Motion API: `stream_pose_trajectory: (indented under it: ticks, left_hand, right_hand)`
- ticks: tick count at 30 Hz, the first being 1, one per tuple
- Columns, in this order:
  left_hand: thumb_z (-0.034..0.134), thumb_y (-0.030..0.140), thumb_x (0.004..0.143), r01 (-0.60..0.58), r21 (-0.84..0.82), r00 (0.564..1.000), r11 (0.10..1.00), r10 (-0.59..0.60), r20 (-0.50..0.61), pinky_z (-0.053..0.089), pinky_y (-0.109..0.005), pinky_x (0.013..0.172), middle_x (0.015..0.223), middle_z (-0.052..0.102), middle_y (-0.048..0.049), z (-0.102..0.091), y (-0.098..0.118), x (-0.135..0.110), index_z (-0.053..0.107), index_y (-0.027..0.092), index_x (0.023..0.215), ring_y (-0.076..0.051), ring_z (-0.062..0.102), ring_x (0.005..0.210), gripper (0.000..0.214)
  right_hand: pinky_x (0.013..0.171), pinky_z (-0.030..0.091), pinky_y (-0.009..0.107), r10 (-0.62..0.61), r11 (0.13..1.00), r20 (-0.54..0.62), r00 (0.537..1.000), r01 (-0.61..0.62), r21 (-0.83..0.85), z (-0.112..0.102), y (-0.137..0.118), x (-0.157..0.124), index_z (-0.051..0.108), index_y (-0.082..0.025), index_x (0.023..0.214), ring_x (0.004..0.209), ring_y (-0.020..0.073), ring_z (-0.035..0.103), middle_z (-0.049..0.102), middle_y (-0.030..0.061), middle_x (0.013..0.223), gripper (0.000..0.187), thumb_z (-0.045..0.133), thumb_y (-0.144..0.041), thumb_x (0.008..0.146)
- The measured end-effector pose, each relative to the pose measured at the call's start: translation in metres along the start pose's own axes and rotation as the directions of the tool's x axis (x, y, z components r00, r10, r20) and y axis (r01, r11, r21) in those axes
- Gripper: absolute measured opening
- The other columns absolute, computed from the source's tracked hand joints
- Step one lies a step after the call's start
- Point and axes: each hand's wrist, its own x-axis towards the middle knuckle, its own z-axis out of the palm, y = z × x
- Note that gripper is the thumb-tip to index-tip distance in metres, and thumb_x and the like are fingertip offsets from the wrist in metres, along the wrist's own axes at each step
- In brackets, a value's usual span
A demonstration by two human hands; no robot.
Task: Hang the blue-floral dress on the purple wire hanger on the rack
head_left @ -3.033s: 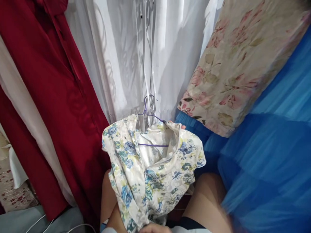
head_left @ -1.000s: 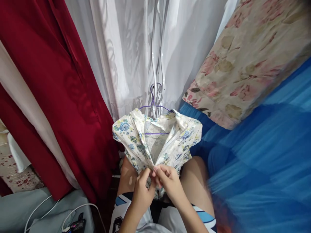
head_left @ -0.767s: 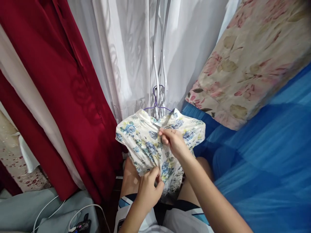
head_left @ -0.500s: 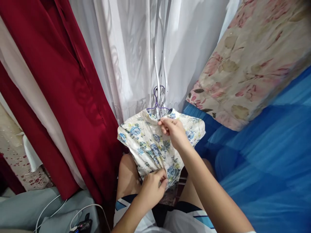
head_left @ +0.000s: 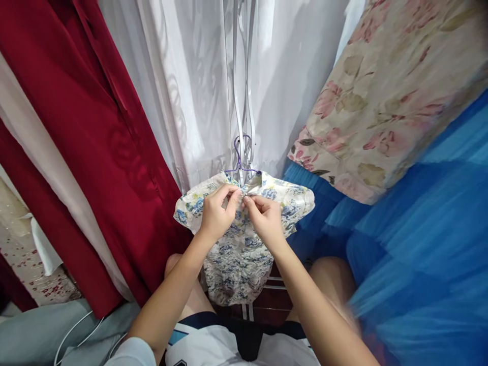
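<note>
A small cream garment with blue flowers [head_left: 236, 254] hangs on a purple wire hanger [head_left: 239, 157] in front of me, above my knees. The hanger's hook is caught on pale straps that hang down before a white curtain. My left hand [head_left: 217, 213] and my right hand [head_left: 264, 217] meet at the garment's neckline, just under the hook. Both hands pinch the fabric there, fingertips almost touching. What the fingertips hold beyond cloth is too small to make out.
A red drape [head_left: 87, 132] hangs at the left beside a white sheer curtain [head_left: 190, 86]. A flowered pink and cream cloth [head_left: 381, 96] and blue tulle [head_left: 419, 244] fill the right. White cables [head_left: 72, 330] lie on grey fabric at the lower left.
The garment's front went from open to closed. My left hand rose from the lower hem to the neckline and joined my right hand there. The view shifted slightly.
</note>
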Motion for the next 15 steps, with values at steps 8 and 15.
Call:
stream_pose_trajectory:
  ticks: [8,15]
  left_hand:
    - [0.063,0.035,0.090,0.161,-0.420,0.777,0.893,-0.377,-0.504,0.044,-0.021,0.070,0.077,0.060,0.0000,-0.049,-0.075,0.025,0.065,0.017,0.089,-0.011,0.058,0.073,0.018]
    - [0.045,0.029,0.097,0.269,-0.919,0.290,0.290,-0.934,-0.210,0.048,-0.028,0.075,0.083,0.062,-0.0028,-0.042,-0.145,-0.039,0.058,0.018,0.087,-0.014,0.061,0.074,0.020]
  right_hand:
    - [0.048,0.021,0.025,0.133,0.990,0.168,0.977,-0.124,-0.063,-0.007,0.020,-0.028,0.053,-0.017,0.058,0.049,0.0091,0.030,0.035,-0.0050,0.051,0.036,0.053,-0.035,0.089]
    - [0.047,0.022,0.024,0.184,0.983,0.294,0.938,-0.179,-0.044,0.008,0.020,-0.047,0.054,-0.016,0.057,0.047,0.0087,0.032,0.037,-0.0052,0.048,0.035,0.053,-0.032,0.088]
